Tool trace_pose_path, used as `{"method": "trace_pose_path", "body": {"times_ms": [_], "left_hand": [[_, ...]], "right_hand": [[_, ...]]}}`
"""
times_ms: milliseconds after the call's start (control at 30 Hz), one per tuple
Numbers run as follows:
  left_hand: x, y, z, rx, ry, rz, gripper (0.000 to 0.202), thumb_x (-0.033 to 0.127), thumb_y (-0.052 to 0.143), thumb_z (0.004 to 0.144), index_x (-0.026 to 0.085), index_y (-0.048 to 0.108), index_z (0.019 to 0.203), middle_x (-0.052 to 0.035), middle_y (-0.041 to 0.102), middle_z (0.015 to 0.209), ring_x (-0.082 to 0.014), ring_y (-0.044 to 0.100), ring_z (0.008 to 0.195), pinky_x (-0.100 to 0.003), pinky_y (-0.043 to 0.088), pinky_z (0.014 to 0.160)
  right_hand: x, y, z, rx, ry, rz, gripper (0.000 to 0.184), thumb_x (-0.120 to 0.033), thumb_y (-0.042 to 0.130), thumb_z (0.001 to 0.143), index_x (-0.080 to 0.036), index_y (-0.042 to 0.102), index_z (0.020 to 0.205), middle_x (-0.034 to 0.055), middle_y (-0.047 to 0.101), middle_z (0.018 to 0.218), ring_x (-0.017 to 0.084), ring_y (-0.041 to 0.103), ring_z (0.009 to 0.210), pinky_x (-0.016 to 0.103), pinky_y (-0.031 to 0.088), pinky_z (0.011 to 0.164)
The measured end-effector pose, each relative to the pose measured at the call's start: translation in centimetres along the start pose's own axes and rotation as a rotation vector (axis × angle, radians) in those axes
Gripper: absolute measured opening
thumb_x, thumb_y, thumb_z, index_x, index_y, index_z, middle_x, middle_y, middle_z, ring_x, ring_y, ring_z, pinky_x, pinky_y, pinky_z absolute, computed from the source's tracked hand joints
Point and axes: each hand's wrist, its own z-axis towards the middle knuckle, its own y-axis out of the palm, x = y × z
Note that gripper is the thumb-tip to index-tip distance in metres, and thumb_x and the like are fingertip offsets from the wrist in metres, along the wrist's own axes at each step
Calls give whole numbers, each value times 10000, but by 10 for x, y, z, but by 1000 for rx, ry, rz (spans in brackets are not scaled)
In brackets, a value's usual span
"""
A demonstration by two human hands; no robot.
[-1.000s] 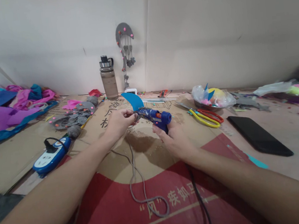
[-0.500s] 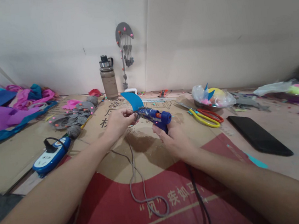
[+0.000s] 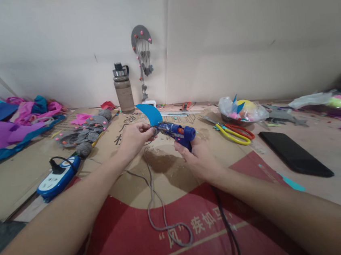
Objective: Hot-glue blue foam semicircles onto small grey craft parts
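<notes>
Pinched in the fingertips of my left hand (image 3: 134, 141) is a blue crescent-shaped piece (image 3: 151, 114), its curved tip pointing up and left. Grey yarn (image 3: 152, 190) trails from near those fingers down over the cardboard in loose loops. My right hand (image 3: 201, 158) is wrapped round the handle of a blue hot glue gun (image 3: 179, 132). The gun's nozzle end points left, right beside the left fingertips and the lower end of the crescent. Where exactly the nozzle touches is hidden. A dark cable (image 3: 228, 227) runs down below my right wrist.
Printed cardboard (image 3: 133, 237) covers the table. Left are a power strip (image 3: 58, 177), grey felt pieces (image 3: 88, 130) and coloured cloth (image 3: 9, 128). Behind stand a bottle (image 3: 123, 92) and a hanging moon ornament (image 3: 141, 35). Right lie scissors (image 3: 235, 135), a phone (image 3: 295, 153) and a bowl (image 3: 242, 116).
The blue crescent has shifted very slightly left and up with my left fingers. My right hand and the glue gun have barely moved.
</notes>
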Motion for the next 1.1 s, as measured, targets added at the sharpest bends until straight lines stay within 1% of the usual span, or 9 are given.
{"method": "trace_pose_path", "body": {"times_ms": [167,300,433,667,767,933,1100], "left_hand": [[3,-1,-2,13,-17,12,146,227,605,700,155,649,581,-49,689,633,-142,612,600,-220,472,566],[2,-3,-2,11,-17,30,149,255,605,715,150,671,632,-53,702,666,-146,625,622,-225,478,587],[2,-4,-1,10,-34,22,154,264,613,720,152,662,626,-51,706,675,-151,639,642,-226,485,603],[5,-4,-2,60,-66,-19,131,245,649,715,153,665,623,-52,701,654,-160,643,631,-240,488,601],[4,-4,0,51,-80,-69,123,233,658,717,151,664,626,-54,697,653,-160,648,630,-248,496,613],[-4,-3,4,32,-67,-157,134,250,658,735,146,659,650,-66,710,724,-153,666,661,-258,525,656],[-7,-5,5,35,-48,-163,179,294,664,740,136,653,657,-72,713,731,-154,666,664,-254,545,655]], "right_hand": [[0,0,0,4,2,-9,308,-408,464,887,-175,567,1061,107,653,930,238,593,853,376,455,762],[0,-1,0,-8,22,-4,289,-412,466,886,-177,573,1016,95,646,867,230,590,814,361,452,730],[1,-1,0,3,13,-13,284,-417,469,884,-177,575,991,78,630,800,223,582,781,349,444,706],[1,-1,-1,5,16,6,285,-419,463,887,-185,568,1011,72,622,794,227,582,782,359,445,706],[1,-1,0,-2,28,7,296,-435,462,890,-191,568,1021,69,621,783,229,586,778,360,445,707],[3,-1,0,0,30,-4,311,-446,460,887,-192,573,1024,72,626,789,231,589,774,361,445,706],[2,-1,0,2,45,-11,306,-452,455,884,-191,576,988,79,624,786,239,588,783,369,443,709]]}}
